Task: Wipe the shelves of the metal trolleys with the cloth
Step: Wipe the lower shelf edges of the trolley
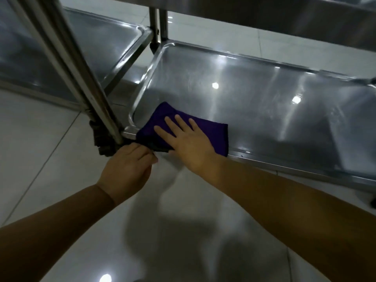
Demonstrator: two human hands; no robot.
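Left trolley: the shiny stainless-steel tray shelf (97, 47) sits low over the pale tiled floor (50, 159); neither hand touches it
Posts: round steel uprights (81, 78) slant down to a dark rubber caster wheel (101, 139) at the corner where the trolleys meet
Left hand: the left hand (128, 163) is curled at the near corner; its fingertips are hidden, so I cannot tell whether it grips the rim or the cloth's hanging edge
Cloth: the folded deep-purple microfibre cloth (215, 135) lies in the near left corner of the right-hand shelf, draped over its front lip
Right hand: the right hand (189, 143) lies flat on it, fingers spread and straight, pressing down
Right shelf: the long steel tray shelf with a raised rim (264, 102) stretches away, mostly unwiped by my reckoning
Handling: soft, light and limp, it probably bunches if pushed by an edge; a flat palm on the middle should slide it well over slick metal
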